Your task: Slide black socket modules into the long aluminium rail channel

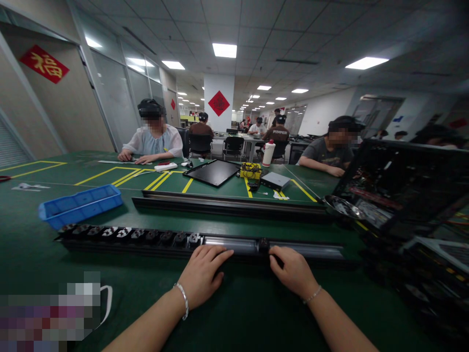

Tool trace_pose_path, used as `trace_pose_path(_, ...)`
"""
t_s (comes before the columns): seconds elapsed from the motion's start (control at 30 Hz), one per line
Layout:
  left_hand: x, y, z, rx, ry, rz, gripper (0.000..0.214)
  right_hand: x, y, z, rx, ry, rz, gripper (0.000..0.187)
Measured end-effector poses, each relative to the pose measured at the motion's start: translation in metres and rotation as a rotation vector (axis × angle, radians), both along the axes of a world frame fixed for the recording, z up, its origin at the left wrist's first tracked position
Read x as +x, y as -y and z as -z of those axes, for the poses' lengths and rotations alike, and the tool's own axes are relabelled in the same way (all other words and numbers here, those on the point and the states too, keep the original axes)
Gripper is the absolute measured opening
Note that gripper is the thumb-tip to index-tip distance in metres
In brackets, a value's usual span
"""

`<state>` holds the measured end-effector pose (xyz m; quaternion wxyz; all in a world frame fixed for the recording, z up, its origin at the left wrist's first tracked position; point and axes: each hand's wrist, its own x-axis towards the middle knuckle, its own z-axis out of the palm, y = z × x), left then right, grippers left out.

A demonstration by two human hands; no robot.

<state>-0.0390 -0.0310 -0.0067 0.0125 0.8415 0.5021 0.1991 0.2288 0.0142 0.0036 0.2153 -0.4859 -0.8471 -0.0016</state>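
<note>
A long black rail (308, 250) lies across the table in front of me. Small black socket-like modules (138, 234), some with shiny faces, sit in a row along its left part. My left hand (203, 274) rests with outstretched fingers at the rail's near edge, beside the rightmost module of that row. Farther right, a single black module (263, 244) sits apart in the silvery channel. The bent fingers of my right hand (293, 271) are closed at its right side, with fingertips touching it. My palm side is hidden.
A blue bin (82, 203) stands behind the rail's left end. Another black rail (227, 204) lies parallel behind it. A metal bowl (344, 208) and an open black case (406, 186) stand at right. A flat black panel (212, 172) lies farther back, with people seated beyond.
</note>
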Motion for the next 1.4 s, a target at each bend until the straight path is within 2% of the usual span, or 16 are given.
trace_pose_path(0.13, 0.000, 0.000, 0.001, 0.001, 0.008, 0.009, 0.063, 0.001, -0.002, 0.003, 0.034, -0.013, -0.006, 0.020)
trace_pose_path(0.37, 0.000, 0.001, -0.001, -0.001, 0.018, 0.004, 0.063, -0.001, -0.001, 0.000, 0.004, -0.008, 0.017, 0.020)
trace_pose_path(0.6, 0.000, 0.000, -0.001, -0.021, 0.029, -0.002, 0.063, 0.009, 0.002, -0.001, 0.047, 0.007, -0.020, 0.024)
trace_pose_path(1.4, -0.001, -0.001, 0.003, 0.012, 0.007, 0.007, 0.064, 0.011, 0.001, -0.005, -0.082, 0.011, 0.038, 0.024)
